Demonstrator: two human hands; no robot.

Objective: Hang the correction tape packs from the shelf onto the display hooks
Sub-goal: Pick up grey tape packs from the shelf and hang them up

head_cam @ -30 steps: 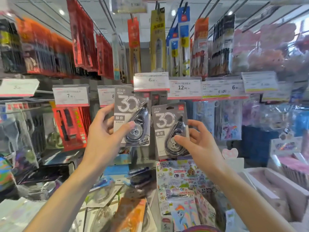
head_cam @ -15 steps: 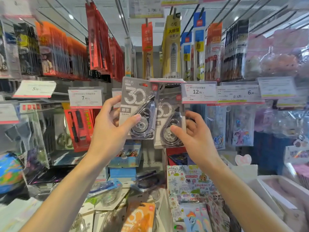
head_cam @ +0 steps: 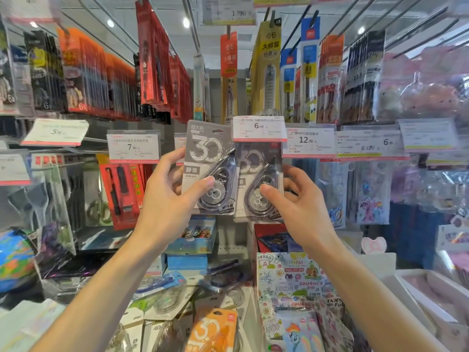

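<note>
Two hands are pinching one pack each: left hand (head_cam: 168,199) gripping the left pack (head_cam: 209,168), right hand (head_cam: 302,204) gripping the right pack (head_cam: 258,184), thumbs in front, fingers behind.

Red blister packs (head_cam: 154,54) hung in rows at upper left, beside orange packs (head_cam: 101,80). A tall yellow pack (head_cam: 269,72) hung at upper centre, with an orange pack (head_cam: 229,72) just to its left. White price tags read 7.90 (head_cam: 133,146), 6.00 (head_cam: 259,128) and 12.90 (head_cam: 310,141). A red scissors pack (head_cam: 121,191) hung at left, below the 7.90 tag. Blue boxes (head_cam: 189,247) stood stacked at centre. A cartoon sticker pack (head_cam: 291,280) lay at lower right, and a globe-patterned ball (head_cam: 15,260) sat at the far left edge.
</note>
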